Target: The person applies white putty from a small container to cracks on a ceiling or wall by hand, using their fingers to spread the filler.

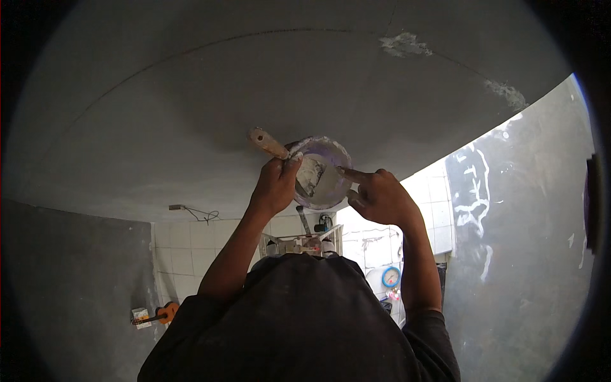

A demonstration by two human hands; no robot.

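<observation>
My left hand [277, 186] grips the near left rim of a round purple-tinged bowl [344, 152] smeared with pale filler, its thumb at the neck of a putty knife [268, 142]. The knife's wooden handle sticks out past the rim to the upper left, and its filler-coated blade lies inside the bowl. Pale filler [332, 184] covers the bowl's bottom. On the right side of the bowl is my right hand [379, 193], its index finger reaching over the rim, its other fingers partly curled and holding no tool. Whether that fingertip touches the filler cannot be told.
A grey wall [215, 95] with a thin curved line and pale filler patches [405, 44] spans the front. Wires [203, 215] stick out low on it. Below are a metal-framed stand [300, 238], a tiled floor [181, 246], a guitar [167, 313] and a blue-rimmed round dial [391, 276].
</observation>
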